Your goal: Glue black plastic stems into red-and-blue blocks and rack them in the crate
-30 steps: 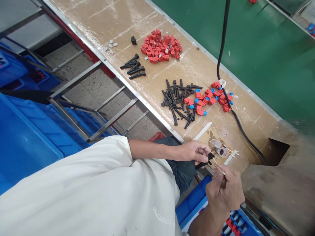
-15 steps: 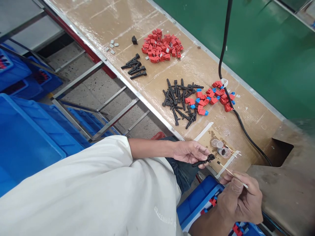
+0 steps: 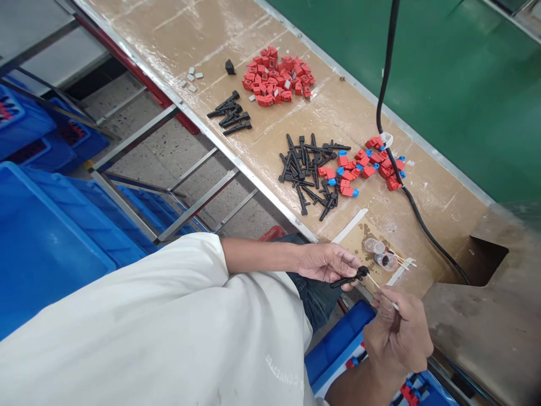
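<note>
Near the table's front edge, my left hand [image 3: 327, 261] pinches a black plastic part [image 3: 350, 278] between thumb and fingers. A thin cotton swab [image 3: 386, 298] is pinched in my right hand [image 3: 399, 327], its far tip touching or nearly touching the end of the black part. Just beyond are a small clear cup with dark contents [image 3: 386, 261] and another small clear cup [image 3: 374, 246]. Several sticks [image 3: 403, 260] lie beside them. Farther off lie a pile of black parts [image 3: 310, 169] and red pieces with blue ends [image 3: 366, 163].
Red blocks [image 3: 276, 78], a smaller group of black parts [image 3: 231, 115] and small pale pieces [image 3: 192, 78] lie farther along the table. A black cable [image 3: 412, 211] crosses the right side. Blue bins [image 3: 51, 237] stand left; another bin [image 3: 338, 341] sits below my hands.
My right hand has moved left and slightly up, bringing the swab's tip to the black part. My left hand is almost unchanged.
</note>
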The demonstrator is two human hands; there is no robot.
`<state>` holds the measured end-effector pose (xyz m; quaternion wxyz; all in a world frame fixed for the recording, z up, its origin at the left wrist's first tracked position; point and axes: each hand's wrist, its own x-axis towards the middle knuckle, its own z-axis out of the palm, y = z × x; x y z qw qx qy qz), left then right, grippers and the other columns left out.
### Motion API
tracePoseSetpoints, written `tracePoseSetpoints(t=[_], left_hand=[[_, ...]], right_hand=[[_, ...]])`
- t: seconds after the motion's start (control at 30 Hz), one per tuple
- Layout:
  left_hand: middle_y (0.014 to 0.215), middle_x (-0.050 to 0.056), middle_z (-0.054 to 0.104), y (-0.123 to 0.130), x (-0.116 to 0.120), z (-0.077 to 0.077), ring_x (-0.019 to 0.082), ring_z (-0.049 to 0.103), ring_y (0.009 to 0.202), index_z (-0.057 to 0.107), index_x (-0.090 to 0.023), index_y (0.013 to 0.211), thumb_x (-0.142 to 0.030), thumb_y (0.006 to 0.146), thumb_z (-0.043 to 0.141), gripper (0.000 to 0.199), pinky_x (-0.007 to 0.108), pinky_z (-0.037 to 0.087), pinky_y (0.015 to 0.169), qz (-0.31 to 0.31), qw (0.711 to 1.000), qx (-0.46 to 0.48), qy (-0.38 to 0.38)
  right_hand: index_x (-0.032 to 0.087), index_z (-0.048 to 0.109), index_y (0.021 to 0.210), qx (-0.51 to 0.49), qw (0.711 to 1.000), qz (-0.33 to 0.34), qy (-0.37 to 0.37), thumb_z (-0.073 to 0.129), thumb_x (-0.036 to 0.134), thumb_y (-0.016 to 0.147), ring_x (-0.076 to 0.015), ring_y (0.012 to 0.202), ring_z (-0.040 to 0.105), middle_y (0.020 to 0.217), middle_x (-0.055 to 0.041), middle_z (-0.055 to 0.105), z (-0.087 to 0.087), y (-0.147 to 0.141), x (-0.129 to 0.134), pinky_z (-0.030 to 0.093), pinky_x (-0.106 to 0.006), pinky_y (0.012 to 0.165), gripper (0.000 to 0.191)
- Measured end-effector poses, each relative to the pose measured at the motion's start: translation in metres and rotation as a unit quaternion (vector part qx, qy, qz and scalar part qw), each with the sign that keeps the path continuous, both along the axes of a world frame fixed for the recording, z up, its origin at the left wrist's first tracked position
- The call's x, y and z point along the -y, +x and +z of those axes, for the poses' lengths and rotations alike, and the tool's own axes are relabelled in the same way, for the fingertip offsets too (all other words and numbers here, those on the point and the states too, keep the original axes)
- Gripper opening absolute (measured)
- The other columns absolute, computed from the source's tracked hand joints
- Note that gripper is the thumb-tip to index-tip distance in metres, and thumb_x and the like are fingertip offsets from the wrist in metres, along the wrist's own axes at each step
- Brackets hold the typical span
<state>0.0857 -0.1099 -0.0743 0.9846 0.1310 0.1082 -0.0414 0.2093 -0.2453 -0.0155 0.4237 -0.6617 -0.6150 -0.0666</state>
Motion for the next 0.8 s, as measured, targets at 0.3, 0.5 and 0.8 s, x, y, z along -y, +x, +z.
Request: tracePoseSetpoints(t=[0.3,0.5,0.8], left_hand=[[0.076,0.006,0.066,0.0,-0.003,0.001,0.011,0.065,0.068,0.068,-0.009,0.084,-0.024,0.058,0.094,0.04,0.012,0.037,0.045,-0.017,1.0,0.004,-0.022],[0.08,0.006,0.066,-0.001,-0.004,0.0,0.012,0.066,0.069,0.069,-0.009,0.09,-0.023,0.058,0.093,0.042,0.013,0.035,0.044,-0.021,0.999,0.006,-0.044],[0.081,0.006,0.066,-0.001,-0.005,0.001,0.011,0.065,0.068,0.068,-0.009,0.09,-0.024,0.056,0.095,0.045,0.013,0.033,0.041,-0.024,0.999,0.017,-0.042]], right_hand=[[0.016,0.067,0.1,-0.062,0.998,-0.014,0.007,0.059,0.0,0.086,-0.0114,0.061,0.062,0.085,-0.003,0.069,-0.001,-0.002,-0.002,0.051,-0.024,0.052,0.023],[0.014,0.07,0.087,-0.222,0.961,-0.111,0.125,0.066,0.015,0.088,-0.0122,0.052,0.059,0.074,-0.0011,0.066,-0.004,0.001,-0.01,0.048,-0.026,0.043,0.004],[0.013,0.073,0.088,-0.169,0.951,-0.243,0.088,0.07,0.027,0.088,-0.0118,0.05,0.057,0.071,-0.0016,0.064,-0.009,0.019,-0.008,0.047,-0.026,0.048,0.014]])
